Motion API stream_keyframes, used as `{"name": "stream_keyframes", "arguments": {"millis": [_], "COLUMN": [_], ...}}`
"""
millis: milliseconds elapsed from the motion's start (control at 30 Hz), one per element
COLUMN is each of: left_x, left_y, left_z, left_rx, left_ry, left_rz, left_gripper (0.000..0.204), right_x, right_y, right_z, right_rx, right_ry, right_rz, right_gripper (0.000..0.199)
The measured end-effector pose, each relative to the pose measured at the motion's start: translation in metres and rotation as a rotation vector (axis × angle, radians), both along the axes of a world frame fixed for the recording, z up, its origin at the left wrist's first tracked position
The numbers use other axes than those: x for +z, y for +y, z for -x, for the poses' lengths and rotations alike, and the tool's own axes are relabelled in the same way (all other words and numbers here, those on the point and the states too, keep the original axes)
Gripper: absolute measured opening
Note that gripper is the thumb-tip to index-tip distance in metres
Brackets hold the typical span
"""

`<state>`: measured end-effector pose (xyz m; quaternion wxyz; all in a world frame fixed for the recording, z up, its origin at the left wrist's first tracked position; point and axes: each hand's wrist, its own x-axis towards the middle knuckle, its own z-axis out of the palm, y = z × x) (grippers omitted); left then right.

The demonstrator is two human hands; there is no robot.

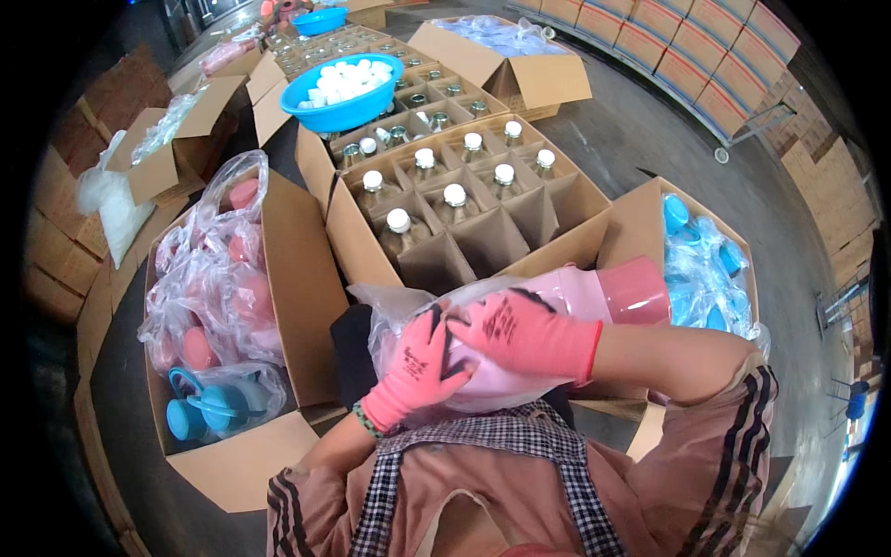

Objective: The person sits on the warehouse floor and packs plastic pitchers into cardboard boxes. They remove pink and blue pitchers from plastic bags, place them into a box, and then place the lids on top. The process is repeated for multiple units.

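Close in at 6 o'clock, the left hand (415, 369) and right hand (527, 332), both in pink knit gloves, clasp a pink plastic jug wrapped in a clear bag (566, 299), lying on its side against the person's lap. This looks like unbagging; peeling the film calls for a firmer pinch. Beyond, at 12 o'clock, a divided cardboard box of white-capped glass liners (455, 200).
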<state>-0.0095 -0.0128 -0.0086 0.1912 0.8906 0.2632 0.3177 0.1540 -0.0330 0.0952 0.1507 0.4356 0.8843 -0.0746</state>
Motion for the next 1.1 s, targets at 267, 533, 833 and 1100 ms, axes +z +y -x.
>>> {"name": "stream_keyframes", "arguments": {"millis": [267, 533, 833, 1100], "left_x": [-0.029, -0.052, 0.009, 0.034], "left_y": [-0.001, -0.019, 0.000, 0.024], "left_z": [0.077, 0.048, 0.077, 0.026], "left_rx": [0.010, -0.410, 0.245, 0.273], "left_ry": [0.549, 0.247, -0.244, 0.006], "left_rz": [0.392, 1.434, 0.805, 0.739], "left_gripper": [0.067, 0.056, 0.061, 0.041], "right_x": [0.106, 0.004, -0.099, -0.128], "right_y": [0.017, 0.016, -0.052, -0.025], "right_z": [-0.081, -0.018, -0.001, -0.011], "right_rx": [-0.443, -0.753, -0.867, -0.649], "right_ry": [0.414, 1.475, 1.474, 0.946], "right_rz": [-0.403, -0.061, 0.601, 0.555], "right_gripper": [0.038, 0.051, 0.045, 0.048]}}
